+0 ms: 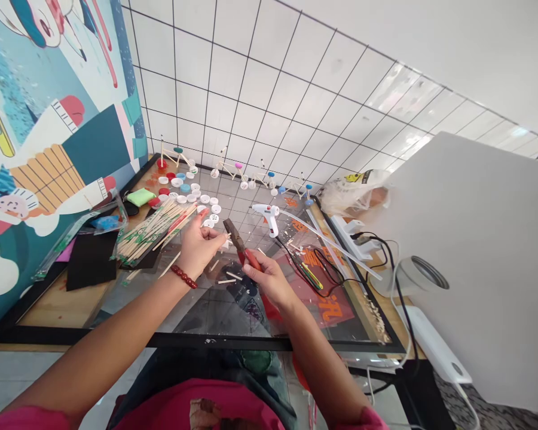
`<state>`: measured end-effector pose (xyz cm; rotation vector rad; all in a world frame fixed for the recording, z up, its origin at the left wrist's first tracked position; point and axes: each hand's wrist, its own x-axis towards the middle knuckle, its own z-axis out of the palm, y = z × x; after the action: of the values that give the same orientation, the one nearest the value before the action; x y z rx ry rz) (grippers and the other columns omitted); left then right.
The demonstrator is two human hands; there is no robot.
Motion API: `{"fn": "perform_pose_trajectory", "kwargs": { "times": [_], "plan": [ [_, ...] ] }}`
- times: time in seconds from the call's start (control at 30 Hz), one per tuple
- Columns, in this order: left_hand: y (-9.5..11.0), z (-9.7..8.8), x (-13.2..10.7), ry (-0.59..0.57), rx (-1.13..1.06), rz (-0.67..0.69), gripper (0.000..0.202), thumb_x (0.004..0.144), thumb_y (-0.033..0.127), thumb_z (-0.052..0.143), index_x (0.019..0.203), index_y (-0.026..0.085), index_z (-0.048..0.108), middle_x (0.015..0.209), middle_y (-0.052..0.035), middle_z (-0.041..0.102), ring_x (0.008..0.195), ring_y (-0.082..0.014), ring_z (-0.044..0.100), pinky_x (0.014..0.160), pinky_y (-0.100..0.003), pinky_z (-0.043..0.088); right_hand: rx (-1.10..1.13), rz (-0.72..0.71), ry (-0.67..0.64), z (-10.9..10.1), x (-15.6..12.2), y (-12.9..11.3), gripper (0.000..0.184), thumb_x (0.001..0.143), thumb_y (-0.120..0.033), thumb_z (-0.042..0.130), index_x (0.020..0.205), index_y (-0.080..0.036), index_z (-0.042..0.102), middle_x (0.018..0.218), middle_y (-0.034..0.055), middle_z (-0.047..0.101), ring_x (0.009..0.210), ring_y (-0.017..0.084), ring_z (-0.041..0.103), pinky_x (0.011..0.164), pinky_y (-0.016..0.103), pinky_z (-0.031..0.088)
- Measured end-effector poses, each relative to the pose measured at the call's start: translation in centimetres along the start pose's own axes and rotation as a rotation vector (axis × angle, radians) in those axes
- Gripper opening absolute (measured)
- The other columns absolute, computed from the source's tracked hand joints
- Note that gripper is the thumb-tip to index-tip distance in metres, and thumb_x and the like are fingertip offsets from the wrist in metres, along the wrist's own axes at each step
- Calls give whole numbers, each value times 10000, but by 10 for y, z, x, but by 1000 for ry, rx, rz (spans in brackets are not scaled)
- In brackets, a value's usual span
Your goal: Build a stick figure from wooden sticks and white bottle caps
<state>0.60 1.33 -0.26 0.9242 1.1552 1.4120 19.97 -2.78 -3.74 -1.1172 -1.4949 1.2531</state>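
Note:
My right hand point(271, 278) is wrapped round the red handles of dark-jawed pliers point(235, 237), which point up and to the left. Left of the jaws, my left hand point(201, 245) has thumb and finger pinched on a small piece of wooden stick point(229, 236); most of it is hidden by the fingers. The tip of that piece is close to the jaws, and I cannot tell whether they grip it. Several short cut sticks point(226, 281) lie on the glass tabletop below the hands. A bundle of long wooden sticks point(150, 233) rests on its green-printed wrapper beside my left hand.
White, red and blue bottle caps point(185, 188) lie behind the bundle. Along the tiled wall stand several small stick-and-cap models point(237, 170). A white glue gun point(269, 216) with a trailing cord, a yellow cutter point(312, 276) and a power strip point(352, 236) are at the right.

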Motion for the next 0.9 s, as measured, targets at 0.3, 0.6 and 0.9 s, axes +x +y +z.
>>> {"fn": "perform_pose_trajectory", "kwargs": {
  "times": [0.3,0.6,0.9],
  "plan": [
    [-2,3,-4,-7,80,107,918,645,158,820,1486,142,453,656,32,695,551,-129,609,545,-213,459,10,12,-14,0,0,-1,298,844,-465,750,1038,-240,754,939,5,644,896,200,552,901,323,413],
    [-5,2,1,-27,-134,-65,1074,558,242,867,1505,91,384,529,114,562,433,-90,486,465,-191,355,-73,-19,-3,-1,-1,-3,313,852,-465,741,1087,-260,770,1115,40,688,1073,254,583,1029,388,411],
    [-6,1,-2,9,92,75,948,659,218,814,1514,126,415,643,44,686,582,-130,615,576,-216,471,-84,3,-18,-1,-1,-1,380,852,-513,741,1129,-253,752,1035,37,706,994,242,613,957,382,451]
  ]
}}
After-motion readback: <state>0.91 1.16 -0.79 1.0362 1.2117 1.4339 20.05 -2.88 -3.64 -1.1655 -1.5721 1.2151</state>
